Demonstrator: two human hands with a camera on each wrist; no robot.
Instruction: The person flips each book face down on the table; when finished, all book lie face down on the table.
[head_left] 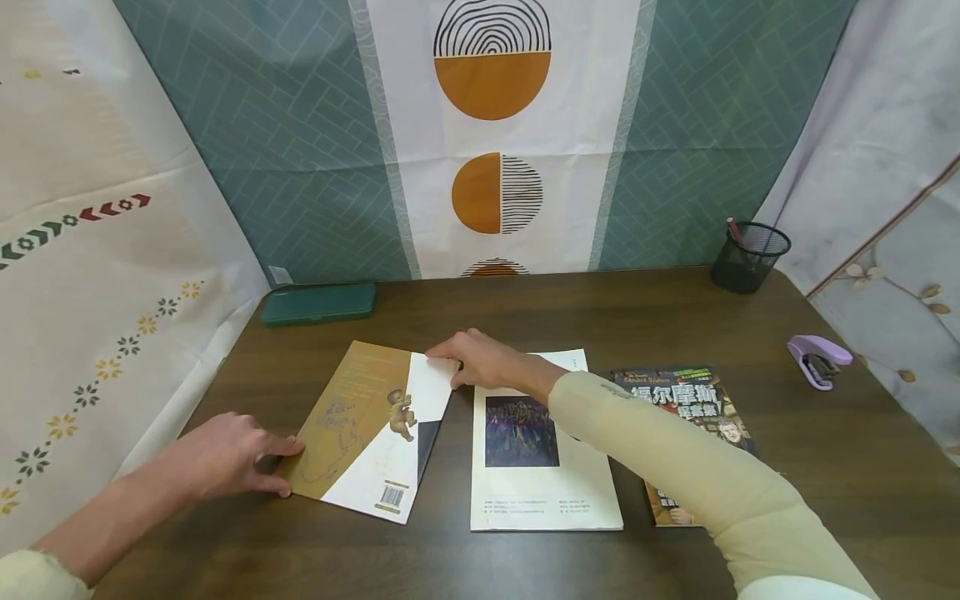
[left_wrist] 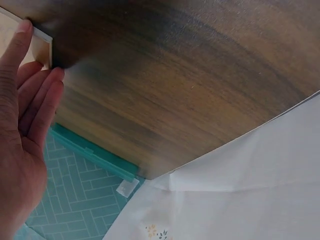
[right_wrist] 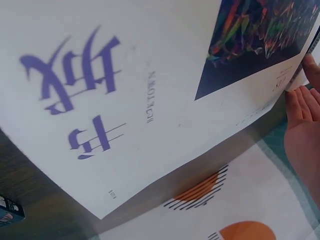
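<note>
A gold-and-white book [head_left: 352, 429] lies at an angle on the left of the table, barcode side up, with a small figure printed on it. My left hand [head_left: 236, 457] pinches its lower left corner between thumb and fingers; the left wrist view shows that corner [left_wrist: 44, 47] in the fingertips. At the top right corner, my right hand [head_left: 483, 360] grips the same book. Under my right forearm lies a white book [head_left: 551, 496] with a dark picture, its large purple characters [right_wrist: 100, 135] showing in the right wrist view.
Partly covered by my right sleeve, a colourful book [head_left: 716, 408] lies to the right. Beyond it are a purple stapler [head_left: 819, 360] and a black mesh pen cup [head_left: 750, 258]. A green case [head_left: 318, 304] sits at the back left, before the patterned cloth [head_left: 315, 167].
</note>
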